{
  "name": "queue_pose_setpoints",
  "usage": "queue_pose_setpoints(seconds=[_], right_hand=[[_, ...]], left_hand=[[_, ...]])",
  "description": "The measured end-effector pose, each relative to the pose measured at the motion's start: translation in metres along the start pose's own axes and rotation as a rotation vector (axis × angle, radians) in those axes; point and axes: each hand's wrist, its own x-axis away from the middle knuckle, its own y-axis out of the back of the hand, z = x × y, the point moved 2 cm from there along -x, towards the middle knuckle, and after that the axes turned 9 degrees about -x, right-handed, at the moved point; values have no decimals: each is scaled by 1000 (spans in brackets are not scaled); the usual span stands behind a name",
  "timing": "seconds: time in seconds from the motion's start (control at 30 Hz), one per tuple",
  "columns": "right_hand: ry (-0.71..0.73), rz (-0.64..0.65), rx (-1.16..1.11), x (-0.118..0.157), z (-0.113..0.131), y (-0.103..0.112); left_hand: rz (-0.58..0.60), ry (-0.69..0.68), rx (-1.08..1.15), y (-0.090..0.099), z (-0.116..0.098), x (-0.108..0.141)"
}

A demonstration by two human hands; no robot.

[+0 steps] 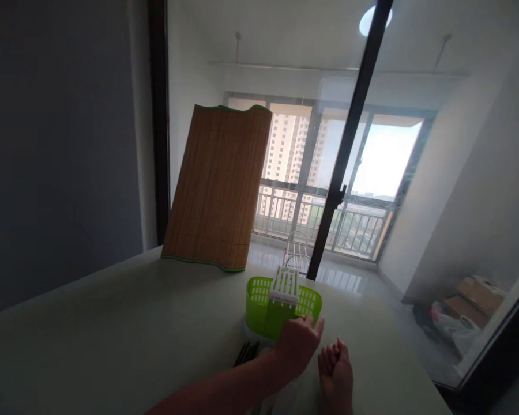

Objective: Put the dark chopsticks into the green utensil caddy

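Note:
A bright green plastic basket with slotted sides stands on the pale table, on a whitish base. A white slotted plastic piece sits across its middle, above the rim. My left hand reaches in from the lower left, and its bent fingers close over the basket's front right rim. Just right of it, my right hand is curled into a fist near the tabletop, apart from the basket. Whether anything lies inside that fist is hidden. Several thin black sticks lie beside my left forearm, partly covered by it.
A brown slatted mat with green edging stands upright at the table's back, against the glass door. The pale tabletop stretches left. Past the glass are a metal rack, a railing and cardboard boxes.

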Motion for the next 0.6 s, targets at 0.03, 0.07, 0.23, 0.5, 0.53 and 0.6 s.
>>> queue_pose_setpoints(seconds=[0.03, 0.07, 0.23, 0.5, 0.53, 0.6], right_hand=[[20, -11, 66, 2, -4, -2], [47, -1, 151, 4, -8, -4], [368, 406, 1006, 22, -24, -21], [1011, 865, 1780, 61, -72, -29], [1088, 926, 1769, 64, -76, -30], [1216, 1017, 1732, 68, -80, -32]], left_hand=[[2, 15, 5, 10, 8, 14], [10, 45, 19, 19, 19, 30], [276, 407, 103, 42, 86, 122], [547, 555, 220, 21, 110, 196], [574, 553, 218, 20, 108, 196], [603, 548, 212, 21, 105, 195]])
